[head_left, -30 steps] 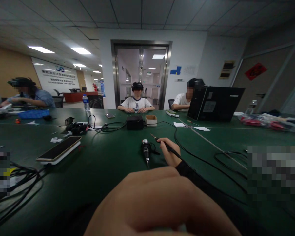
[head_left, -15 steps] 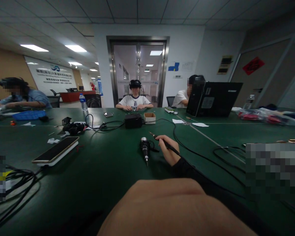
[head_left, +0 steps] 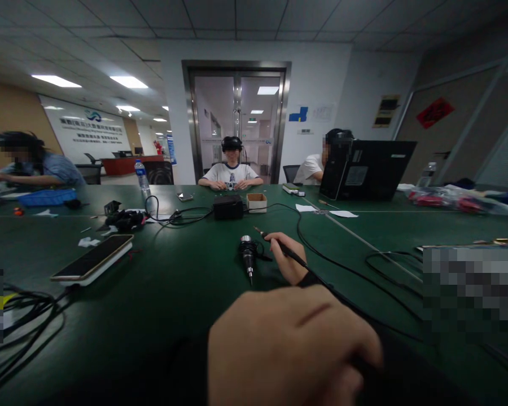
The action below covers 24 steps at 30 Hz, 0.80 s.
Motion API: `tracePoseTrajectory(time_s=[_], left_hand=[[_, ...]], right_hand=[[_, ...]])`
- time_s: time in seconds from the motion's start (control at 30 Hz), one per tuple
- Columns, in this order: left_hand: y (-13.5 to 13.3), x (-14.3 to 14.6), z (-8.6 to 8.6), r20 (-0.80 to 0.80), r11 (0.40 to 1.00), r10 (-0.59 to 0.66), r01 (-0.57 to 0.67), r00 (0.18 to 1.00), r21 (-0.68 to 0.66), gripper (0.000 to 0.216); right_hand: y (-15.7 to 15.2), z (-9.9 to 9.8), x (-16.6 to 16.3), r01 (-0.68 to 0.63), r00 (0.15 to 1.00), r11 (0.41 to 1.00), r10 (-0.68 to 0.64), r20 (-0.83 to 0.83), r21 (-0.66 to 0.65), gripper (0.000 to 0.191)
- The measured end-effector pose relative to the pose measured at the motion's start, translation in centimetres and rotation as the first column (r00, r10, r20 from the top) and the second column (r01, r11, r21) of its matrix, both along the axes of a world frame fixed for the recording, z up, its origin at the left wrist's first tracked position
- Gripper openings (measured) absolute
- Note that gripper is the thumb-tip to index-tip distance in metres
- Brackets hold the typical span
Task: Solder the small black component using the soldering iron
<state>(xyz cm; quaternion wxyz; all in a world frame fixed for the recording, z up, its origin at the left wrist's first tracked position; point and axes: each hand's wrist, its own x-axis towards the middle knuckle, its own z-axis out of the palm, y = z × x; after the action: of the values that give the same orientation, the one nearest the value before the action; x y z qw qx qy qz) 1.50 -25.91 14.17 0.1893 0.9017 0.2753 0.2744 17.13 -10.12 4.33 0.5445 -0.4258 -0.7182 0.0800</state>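
Observation:
My right hand (head_left: pixel 288 258) is closed round a slim black soldering iron (head_left: pixel 294 255), its thin metal tip pointing away to the left. A black cable trails from its back end along my right sleeve. Large in the foreground, my left hand (head_left: pixel 288 338) shows its back, slightly blurred, with the fingers curled at the right over my right forearm. What lies between those fingers is dark and cannot be made out. Just left of my right hand, a black pointed tool (head_left: pixel 248 256) with a silver end and a cord bundled against it lies on the green table (head_left: pixel 173 304).
A black box (head_left: pixel 227 207) and a small open carton (head_left: pixel 257 203) stand ahead. At left are a phone (head_left: pixel 95 258) on a white block and coiled cables (head_left: pixel 34 316). Behind are a blue tray (head_left: pixel 46 197), a water bottle (head_left: pixel 142 176), a black laptop (head_left: pixel 368 170) and several seated people.
My left hand has risen further into view, now showing knuckles and curled fingers. My right hand keeps its hold on the soldering iron, nearly still. The view has shifted slightly.

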Motion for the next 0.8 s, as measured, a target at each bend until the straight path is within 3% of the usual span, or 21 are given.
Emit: tracePoseTrajectory(time_s=[0.07, 0.17, 0.3, 0.47, 0.6, 0.7, 0.8], left_hand=[[3.0, 0.6, -0.3, -0.156, 0.978, 0.148, -0.121, 0.977, 0.169, 0.03], [9.1, 0.3, -2.2, -0.31, 0.886, 0.435, -0.34, 0.845, 0.316, 0.034], [15.1, -0.1, -4.6, -0.466, 0.815, 0.573, -0.525, 0.674, 0.244, 0.049], [17.8, 0.6, -6.1, -0.591, 0.736, 0.593, -0.666, 0.547, 0.122, 0.09], [19.1, 0.5, -6.8, -0.571, 0.682, 0.564, -0.726, 0.597, -0.087, 0.091], [19.6, 0.0, -7.1, -0.493, 0.661, 0.536, -0.704, 0.685, -0.26, 0.089], [19.8, -0.5, -7.4, -0.441, 0.658, 0.511, -0.666, 0.738, -0.351, 0.083]], right_hand=[[-0.1, 0.0, 0.0, -0.023, 1.0, 1.0, 0.023, -0.009, -0.006, 0.022], [0.1, 0.0, 0.1, -0.017, 1.0, 1.0, 0.017, 0.003, 0.0, 0.022], [0.7, -0.2, 0.3, 0.045, 0.999, 0.999, -0.045, 0.03, 0.021, 0.022], [1.2, -0.5, 0.6, 0.075, 0.997, 0.997, -0.075, -0.003, 0.009, 0.022], [1.1, -0.5, 0.5, 0.072, 0.997, 0.997, -0.072, 0.001, 0.013, 0.021], [0.9, -0.5, 0.4, 0.054, 0.998, 0.998, -0.055, 0.013, 0.018, 0.021], [0.8, -0.5, 0.4, 0.048, 0.999, 0.999, -0.048, 0.012, 0.021, 0.02]])
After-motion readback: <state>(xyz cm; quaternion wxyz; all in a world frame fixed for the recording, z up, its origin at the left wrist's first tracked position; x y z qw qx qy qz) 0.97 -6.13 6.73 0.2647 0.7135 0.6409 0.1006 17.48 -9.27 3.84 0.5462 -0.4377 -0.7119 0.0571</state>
